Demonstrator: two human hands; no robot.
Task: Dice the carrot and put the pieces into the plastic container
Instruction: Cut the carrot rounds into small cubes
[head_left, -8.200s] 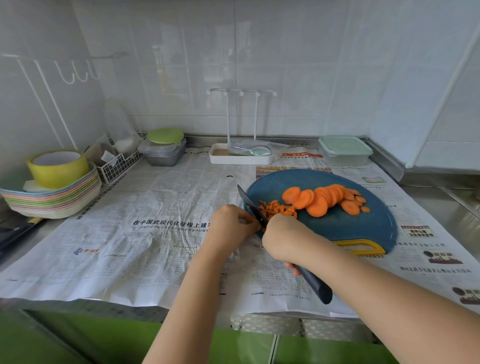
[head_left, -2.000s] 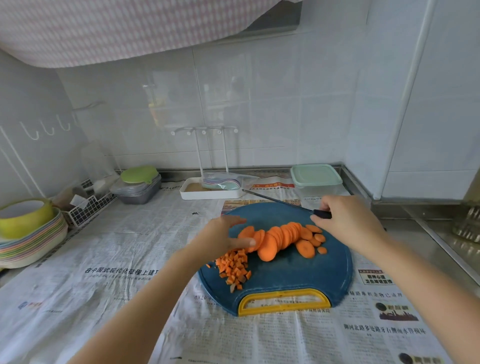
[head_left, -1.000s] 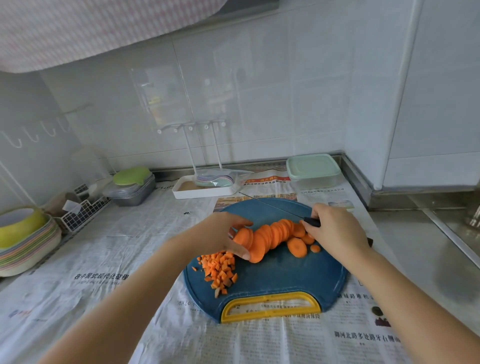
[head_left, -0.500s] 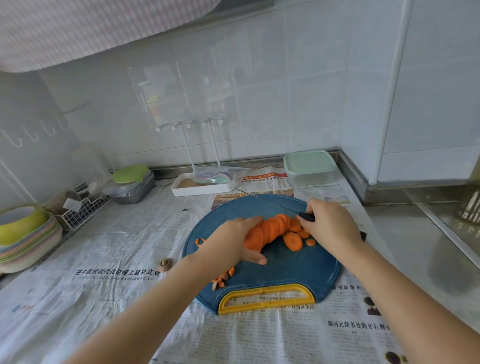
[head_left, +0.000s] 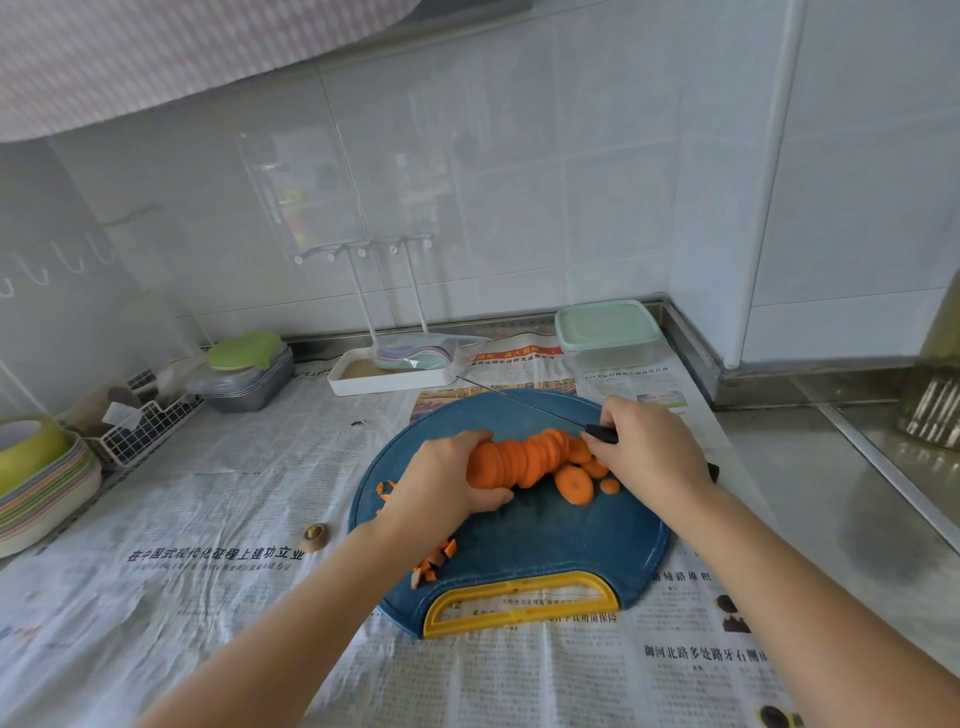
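Container (head_left: 608, 332) lidded, contents unclear | left hand (head_left: 447, 483) grips carrot slices (head_left: 524, 457) | right hand (head_left: 649, 452) grips knife (head_left: 602, 434)

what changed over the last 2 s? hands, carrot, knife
The left hand went from open fingers at the row's end to gripping the carrot slices. The right hand, holding the knife throughout, came in to the row's right end. Unchanged: diced pieces on the cutting board, plastic container lidded at the back.
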